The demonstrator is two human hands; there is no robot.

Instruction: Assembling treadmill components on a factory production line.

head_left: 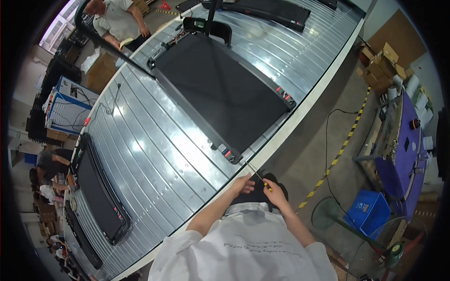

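Head view looks down on your two hands meeting just below the near corner of the black treadmill deck point(220, 89). Your right hand point(275, 191) has its fingers point(269, 183) closed around the yellow handle of a screwdriver point(259, 177), whose thin shaft slants up and to the left toward the deck's near end cap point(229, 154), the part with small red marks. Your left hand point(242, 183) sits just beside the shaft; its fingers are curled, but you cannot tell from here whether they pinch the shaft or only steady it. The tool's tip lies close to the edge of the ribbed metal worktop point(154, 154), just short of the end cap.

Outward from there, the deck lies diagonally across the worktop, its far end carrying an upright post and console. A second treadmill point(98, 192) rests near the worktop's left edge, well apart from your hands. To your right, on the floor, a blue crate point(368, 208) stands beside a purple table point(408, 154), and a yellow-and-black striped line point(340, 150) runs across the concrete. Another person point(117, 21) in a light shirt works at the worktop's far side.
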